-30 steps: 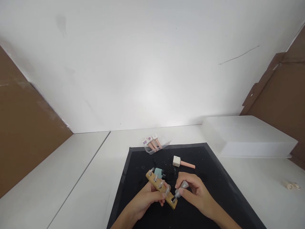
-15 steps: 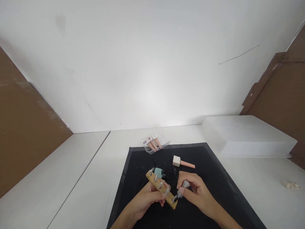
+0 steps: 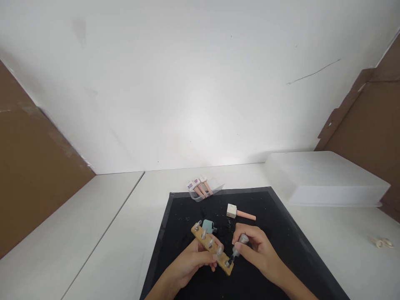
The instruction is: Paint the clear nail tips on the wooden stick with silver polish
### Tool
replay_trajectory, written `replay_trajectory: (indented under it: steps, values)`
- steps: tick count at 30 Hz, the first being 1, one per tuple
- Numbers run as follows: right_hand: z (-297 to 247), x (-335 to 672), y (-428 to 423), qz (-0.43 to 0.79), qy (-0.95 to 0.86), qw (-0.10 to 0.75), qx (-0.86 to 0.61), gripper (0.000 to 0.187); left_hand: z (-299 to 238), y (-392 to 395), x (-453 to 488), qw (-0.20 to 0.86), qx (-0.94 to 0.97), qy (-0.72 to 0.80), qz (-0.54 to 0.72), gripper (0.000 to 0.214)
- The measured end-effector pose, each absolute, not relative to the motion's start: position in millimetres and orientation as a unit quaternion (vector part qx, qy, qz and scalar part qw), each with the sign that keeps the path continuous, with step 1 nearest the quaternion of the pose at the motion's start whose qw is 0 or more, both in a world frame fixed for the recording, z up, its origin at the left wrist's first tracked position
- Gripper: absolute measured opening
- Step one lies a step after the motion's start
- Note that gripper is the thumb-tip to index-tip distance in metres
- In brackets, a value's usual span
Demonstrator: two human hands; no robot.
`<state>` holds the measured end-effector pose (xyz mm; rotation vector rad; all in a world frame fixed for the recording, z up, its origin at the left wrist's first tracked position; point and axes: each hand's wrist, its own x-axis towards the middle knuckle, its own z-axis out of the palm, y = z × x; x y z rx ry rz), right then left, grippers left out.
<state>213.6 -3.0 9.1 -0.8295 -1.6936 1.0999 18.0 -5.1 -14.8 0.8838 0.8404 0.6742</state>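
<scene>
Black mat (image 3: 281, 233) | pinched by thumb and fingers of left hand (image 3: 195, 258), over mat: wooden strip (image 3: 214, 248) | pinched in fingertips of right hand (image 3: 259, 251): silver-handled brush (image 3: 243, 238), tip at strip's end post (image 3: 227, 263) | apparently brushing post; next needing steady strip, light strokes

Beyond our strip (image 3: 214, 249), we have 1 bottle (image 3: 206, 226) on the mat (image 3: 268, 208), another bottle (image 3: 231, 211) farther right; behind, a tray (image 3: 217, 186) holds 3 bottles (image 3: 196, 182); to our right, rings (image 3: 379, 243) lie before a tub (image 3: 331, 179).

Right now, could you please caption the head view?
Left hand holds a tan strip, right hand a silver brush at its near end.
</scene>
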Motion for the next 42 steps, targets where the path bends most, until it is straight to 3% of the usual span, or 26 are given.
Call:
replay_trajectory:
  steps: [14,42]
  values:
    - [8.1,212.1,-1.6,0.441,-0.636,0.513,-0.371,0.024,-13.1,-6.5,16.5,0.758,0.427,0.388,0.304,0.024]
    - [4.3,208.7,-4.5,0.459,-0.711,0.466,-0.258,0.017,-10.1,-4.8,21.7,0.772,0.437,0.37,0.275,0.027]
